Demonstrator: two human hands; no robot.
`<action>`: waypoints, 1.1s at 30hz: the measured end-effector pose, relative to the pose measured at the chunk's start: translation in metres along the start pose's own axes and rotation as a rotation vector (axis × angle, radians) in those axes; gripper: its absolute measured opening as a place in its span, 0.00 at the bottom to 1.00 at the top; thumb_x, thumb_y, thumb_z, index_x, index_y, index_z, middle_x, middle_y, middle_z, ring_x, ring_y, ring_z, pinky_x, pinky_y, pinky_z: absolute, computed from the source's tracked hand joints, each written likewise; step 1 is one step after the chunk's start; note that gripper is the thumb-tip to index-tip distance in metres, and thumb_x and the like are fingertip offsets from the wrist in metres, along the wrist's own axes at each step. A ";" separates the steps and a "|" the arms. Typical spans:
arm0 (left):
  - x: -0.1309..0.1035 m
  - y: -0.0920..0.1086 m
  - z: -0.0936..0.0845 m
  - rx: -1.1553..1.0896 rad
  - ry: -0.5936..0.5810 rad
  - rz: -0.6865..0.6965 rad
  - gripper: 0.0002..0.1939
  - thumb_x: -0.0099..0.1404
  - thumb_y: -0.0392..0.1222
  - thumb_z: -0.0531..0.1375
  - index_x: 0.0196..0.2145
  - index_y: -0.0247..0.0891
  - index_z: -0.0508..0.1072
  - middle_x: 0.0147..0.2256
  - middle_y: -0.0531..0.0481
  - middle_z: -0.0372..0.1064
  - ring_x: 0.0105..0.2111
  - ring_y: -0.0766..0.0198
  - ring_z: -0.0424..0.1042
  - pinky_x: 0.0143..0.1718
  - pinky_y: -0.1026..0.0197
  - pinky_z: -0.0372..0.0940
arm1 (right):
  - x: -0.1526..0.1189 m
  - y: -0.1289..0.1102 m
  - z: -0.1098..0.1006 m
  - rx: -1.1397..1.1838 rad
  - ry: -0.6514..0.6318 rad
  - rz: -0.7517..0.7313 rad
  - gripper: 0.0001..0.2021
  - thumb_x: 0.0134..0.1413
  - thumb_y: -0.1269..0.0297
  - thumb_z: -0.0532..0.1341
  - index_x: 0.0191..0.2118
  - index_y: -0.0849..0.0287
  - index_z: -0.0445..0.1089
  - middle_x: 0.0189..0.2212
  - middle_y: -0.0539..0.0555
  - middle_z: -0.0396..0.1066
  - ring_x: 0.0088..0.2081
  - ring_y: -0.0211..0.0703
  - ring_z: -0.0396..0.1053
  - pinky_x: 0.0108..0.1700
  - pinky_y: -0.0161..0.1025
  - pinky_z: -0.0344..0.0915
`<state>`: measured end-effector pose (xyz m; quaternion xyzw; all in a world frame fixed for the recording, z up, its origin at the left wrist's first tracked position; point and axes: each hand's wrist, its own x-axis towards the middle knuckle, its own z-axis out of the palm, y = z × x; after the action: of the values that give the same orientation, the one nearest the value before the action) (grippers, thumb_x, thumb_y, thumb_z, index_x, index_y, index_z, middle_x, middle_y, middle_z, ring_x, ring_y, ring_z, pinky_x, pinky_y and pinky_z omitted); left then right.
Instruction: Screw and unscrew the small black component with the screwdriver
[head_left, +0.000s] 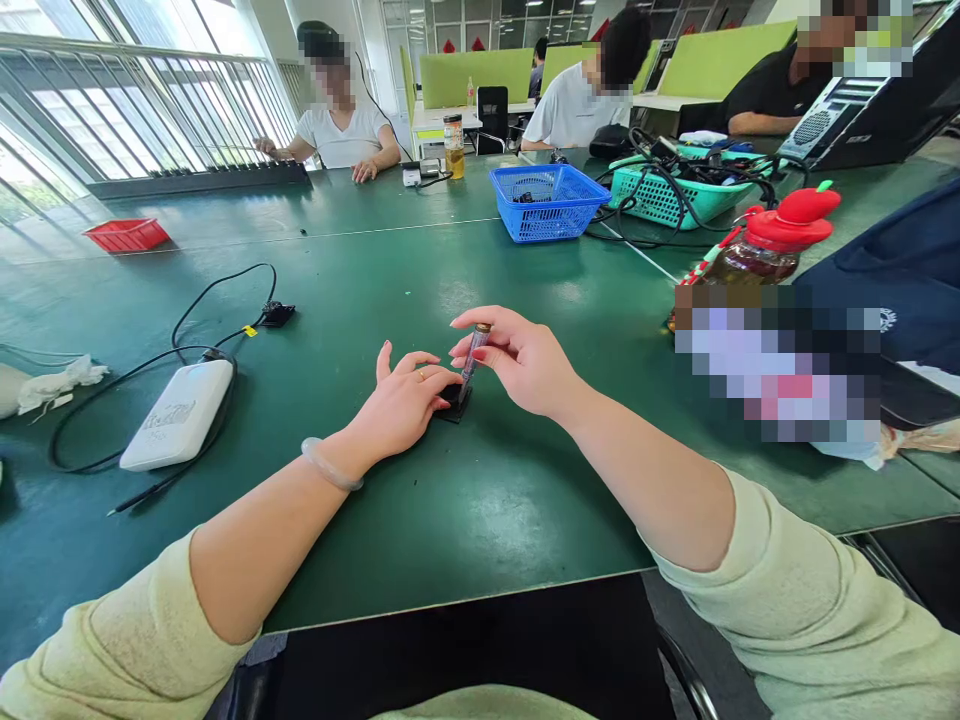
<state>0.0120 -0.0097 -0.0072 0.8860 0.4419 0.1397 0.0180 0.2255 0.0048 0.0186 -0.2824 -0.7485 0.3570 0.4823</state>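
A small black square piece [454, 408] lies flat on the green table [487, 520]. My left hand [401, 400] presses its fingertips on this piece, partly covering it. Between the thumb and fingers of my right hand [529, 365] is a slim screwdriver [474, 358] with a copper-coloured cap. The tool leans slightly, its lower end down at the black piece; the tip is too small to make out.
A white power bank [178, 415] with black cables and a small black module [277, 315] lie left. Blue basket [550, 203], green basket [660, 195] and red-lidded jar [765, 245] stand back right. A red tray [127, 235] is back left. Several people sit beyond.
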 end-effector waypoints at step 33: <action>0.001 0.003 -0.003 -0.001 0.040 -0.072 0.16 0.68 0.35 0.58 0.52 0.45 0.75 0.46 0.45 0.77 0.55 0.49 0.68 0.65 0.21 0.30 | -0.008 -0.009 0.005 -0.230 0.019 -0.255 0.05 0.60 0.71 0.61 0.41 0.55 0.67 0.32 0.47 0.73 0.32 0.35 0.73 0.41 0.34 0.73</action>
<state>0.0144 -0.0110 -0.0037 0.8665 0.4736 0.1570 0.0144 0.2229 -0.0080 0.0196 -0.2418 -0.8096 0.2021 0.4951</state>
